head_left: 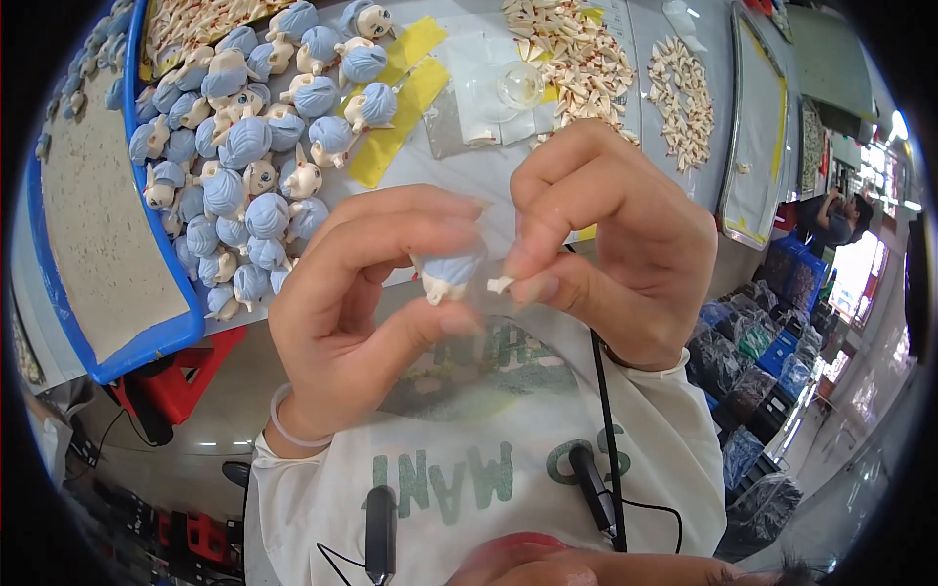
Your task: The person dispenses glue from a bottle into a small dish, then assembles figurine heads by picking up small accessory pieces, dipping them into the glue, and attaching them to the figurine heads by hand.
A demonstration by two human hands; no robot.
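At near edge of white surface (496, 174), blue-haired figure head (449, 272) pinched in left hand (354, 293); small cream piece (499, 285) pinched in right hand (625, 225), just beside, not touching: this pair looks unfinished. Along blue tray's (107, 220) right edge, many heads (244, 143); I cannot tell if finished. Toward far edge, heaped pieces (578, 73), plenty left.

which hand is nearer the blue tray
Left. The left hand is apart from the blue tray, to its right; the right hand is farther right, beyond the left.
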